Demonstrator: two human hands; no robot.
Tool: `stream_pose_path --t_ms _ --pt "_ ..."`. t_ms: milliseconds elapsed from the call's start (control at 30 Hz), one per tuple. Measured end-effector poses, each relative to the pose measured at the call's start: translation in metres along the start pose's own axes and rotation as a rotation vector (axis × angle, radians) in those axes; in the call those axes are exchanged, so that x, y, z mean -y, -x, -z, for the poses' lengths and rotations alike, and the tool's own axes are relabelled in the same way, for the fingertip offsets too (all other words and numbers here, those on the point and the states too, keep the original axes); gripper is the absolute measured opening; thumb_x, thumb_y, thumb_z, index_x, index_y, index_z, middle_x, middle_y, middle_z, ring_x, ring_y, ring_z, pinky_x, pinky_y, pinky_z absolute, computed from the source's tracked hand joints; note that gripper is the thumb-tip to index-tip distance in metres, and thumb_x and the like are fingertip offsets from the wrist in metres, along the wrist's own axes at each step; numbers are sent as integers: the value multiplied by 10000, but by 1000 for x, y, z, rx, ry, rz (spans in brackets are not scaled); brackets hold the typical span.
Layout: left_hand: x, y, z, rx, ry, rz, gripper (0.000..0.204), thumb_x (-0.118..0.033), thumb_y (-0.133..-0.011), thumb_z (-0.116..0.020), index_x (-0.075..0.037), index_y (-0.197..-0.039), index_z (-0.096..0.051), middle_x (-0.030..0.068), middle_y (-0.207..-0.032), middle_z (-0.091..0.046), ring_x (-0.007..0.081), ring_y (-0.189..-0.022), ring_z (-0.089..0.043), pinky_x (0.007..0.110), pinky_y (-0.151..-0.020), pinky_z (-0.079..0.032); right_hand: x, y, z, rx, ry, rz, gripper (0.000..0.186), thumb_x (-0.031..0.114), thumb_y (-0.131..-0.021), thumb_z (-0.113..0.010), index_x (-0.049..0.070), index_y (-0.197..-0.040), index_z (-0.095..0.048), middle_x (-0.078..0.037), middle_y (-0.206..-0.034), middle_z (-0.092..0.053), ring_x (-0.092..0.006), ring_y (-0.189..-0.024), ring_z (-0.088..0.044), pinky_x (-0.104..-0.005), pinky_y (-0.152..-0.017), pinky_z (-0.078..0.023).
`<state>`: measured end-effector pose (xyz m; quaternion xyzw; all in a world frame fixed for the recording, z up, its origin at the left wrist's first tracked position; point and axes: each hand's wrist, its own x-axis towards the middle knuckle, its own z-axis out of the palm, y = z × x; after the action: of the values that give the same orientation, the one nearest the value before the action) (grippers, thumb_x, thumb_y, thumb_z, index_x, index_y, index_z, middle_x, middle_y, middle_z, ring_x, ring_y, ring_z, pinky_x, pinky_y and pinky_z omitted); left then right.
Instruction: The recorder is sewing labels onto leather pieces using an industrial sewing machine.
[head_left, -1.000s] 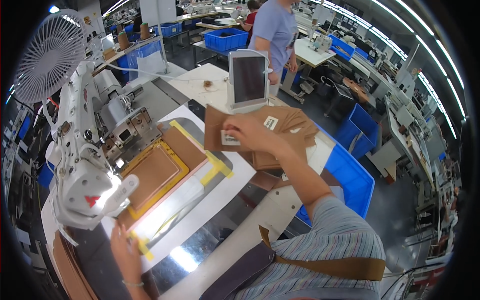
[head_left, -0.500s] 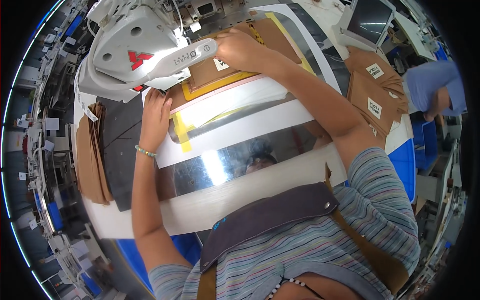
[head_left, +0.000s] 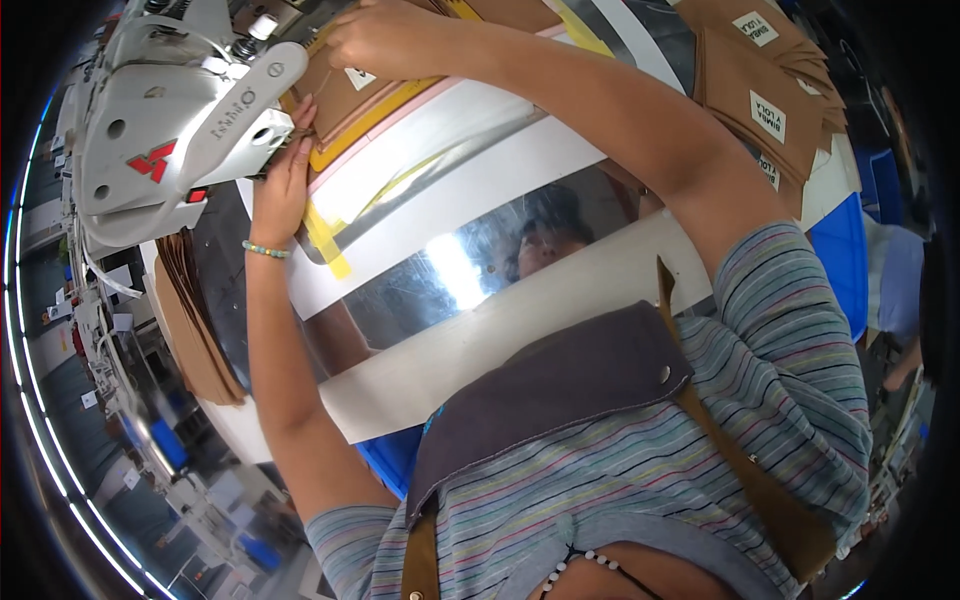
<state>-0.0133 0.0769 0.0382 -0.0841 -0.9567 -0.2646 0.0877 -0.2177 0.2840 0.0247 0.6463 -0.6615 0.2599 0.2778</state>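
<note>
A flat brown piece with a white label lies in a yellow-edged template beside the head of a white sewing machine. My right hand rests over the brown piece, above the label, its fingers bent together; whatever they pinch is hidden. A thin pale line, perhaps a thread, runs near those fingertips. My left hand is at the template's near left corner, close against the machine head. Its fingers reach forward, somewhat apart, and the machine covers part of them.
A pale lamp arm crosses in front of the machine. Stacked brown labelled pieces lie at the right, and more brown pieces at the left edge. A shiny metal plate spans the near side. A blue bin stands right.
The view has shifted, so machine, template and hands sit higher and further left. My left hand's fingers now reach further in beside the machine head. My right hand stays over the brown piece.
</note>
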Motion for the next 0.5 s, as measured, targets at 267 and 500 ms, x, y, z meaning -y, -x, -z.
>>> stream_pose_path --t_ms 267,500 --pt "25 -15 5 -41 -130 -35 393 -137 -1123 -481 -30 -1474 -622 101 -1552 -605 295 -1497 -468 397 -1277 -288 -6 0 -7 22 -43 16 106 145 -826 -670 76 -794 -744 -126 -927 -730 -332 -1013 -703 -468 -929 -546" --pt "36 -31 4 -82 -339 -137 408 -287 -1127 -531 -169 -1502 -642 23 -1573 -605 237 -1469 -532 363 -1265 -371 1 0 -4 132 -7 -43 87 141 -825 -706 68 -825 -753 -121 -988 -738 -317 -1076 -688 -473 -958 -537"
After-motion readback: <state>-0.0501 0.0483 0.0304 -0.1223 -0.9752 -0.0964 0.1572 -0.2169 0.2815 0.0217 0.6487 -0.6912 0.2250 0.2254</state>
